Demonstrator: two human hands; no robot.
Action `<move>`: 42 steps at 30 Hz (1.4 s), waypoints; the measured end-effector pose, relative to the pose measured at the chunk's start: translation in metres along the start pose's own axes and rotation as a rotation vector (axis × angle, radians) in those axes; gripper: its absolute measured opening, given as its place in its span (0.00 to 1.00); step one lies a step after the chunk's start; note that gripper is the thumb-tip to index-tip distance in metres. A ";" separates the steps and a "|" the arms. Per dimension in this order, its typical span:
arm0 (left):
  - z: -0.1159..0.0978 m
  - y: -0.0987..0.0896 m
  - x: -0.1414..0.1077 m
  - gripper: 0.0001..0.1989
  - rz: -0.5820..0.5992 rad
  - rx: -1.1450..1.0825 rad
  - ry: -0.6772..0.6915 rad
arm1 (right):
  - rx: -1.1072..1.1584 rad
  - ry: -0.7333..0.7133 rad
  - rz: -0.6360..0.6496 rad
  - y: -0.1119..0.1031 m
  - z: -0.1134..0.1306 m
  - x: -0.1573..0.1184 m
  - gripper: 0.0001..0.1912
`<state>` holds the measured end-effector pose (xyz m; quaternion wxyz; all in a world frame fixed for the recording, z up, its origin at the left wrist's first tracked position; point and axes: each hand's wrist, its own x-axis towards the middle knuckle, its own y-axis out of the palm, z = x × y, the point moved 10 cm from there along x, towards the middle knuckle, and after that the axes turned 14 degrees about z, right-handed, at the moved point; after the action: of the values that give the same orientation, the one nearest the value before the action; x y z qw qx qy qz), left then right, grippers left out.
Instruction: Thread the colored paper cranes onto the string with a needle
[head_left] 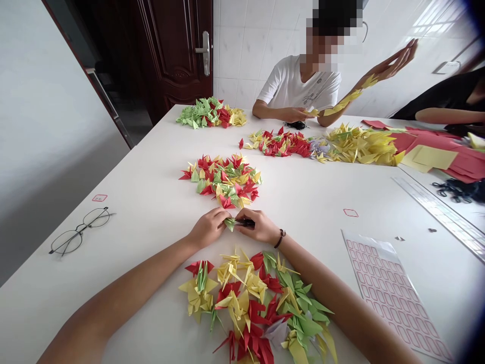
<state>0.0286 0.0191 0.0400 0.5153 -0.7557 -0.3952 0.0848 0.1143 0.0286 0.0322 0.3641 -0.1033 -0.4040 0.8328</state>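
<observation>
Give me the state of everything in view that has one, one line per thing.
left hand: pinching green paper crane
right hand: closed on dark item, kind unclear
door: shut
eyeglasses: unfolded
co-worker's raised hand: open, fingers spread
label sheet: lying flat

White desk [125, 263] | heaps of red, yellow and green origami cranes [220, 179] | wire-rimmed eyeglasses [79, 231] | sheet of pink-outlined labels [394, 298] | long ruler [439, 212] | stacked red and yellow paper [435, 156]
</observation>
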 end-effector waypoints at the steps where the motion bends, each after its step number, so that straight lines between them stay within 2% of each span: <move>1: 0.001 0.000 0.000 0.09 -0.005 -0.009 -0.003 | -0.005 -0.009 -0.001 0.000 0.001 0.000 0.07; 8: 0.008 -0.003 -0.002 0.10 -0.046 0.058 -0.075 | -0.024 -0.033 -0.111 -0.006 0.001 -0.004 0.08; 13: 0.006 -0.005 -0.001 0.05 -0.069 0.109 -0.078 | -0.088 -0.034 -0.170 -0.008 0.002 -0.005 0.08; 17: 0.004 -0.006 -0.001 0.06 -0.093 0.135 -0.065 | -0.122 -0.043 -0.193 -0.009 0.002 -0.006 0.07; 23: 0.000 -0.006 -0.002 0.06 -0.101 0.165 -0.024 | -0.195 -0.062 -0.188 -0.006 0.004 -0.005 0.07; 29: 0.001 -0.001 0.000 0.05 -0.056 0.167 -0.019 | -0.243 -0.056 -0.179 -0.003 0.005 -0.005 0.08; 42: 0.001 0.000 0.000 0.05 -0.048 0.184 -0.019 | -0.227 -0.019 -0.158 -0.002 0.001 -0.003 0.06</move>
<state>0.0282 0.0196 0.0399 0.5806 -0.6947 -0.4086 0.1155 0.1171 0.0267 0.0342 0.4106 -0.1041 -0.5060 0.7514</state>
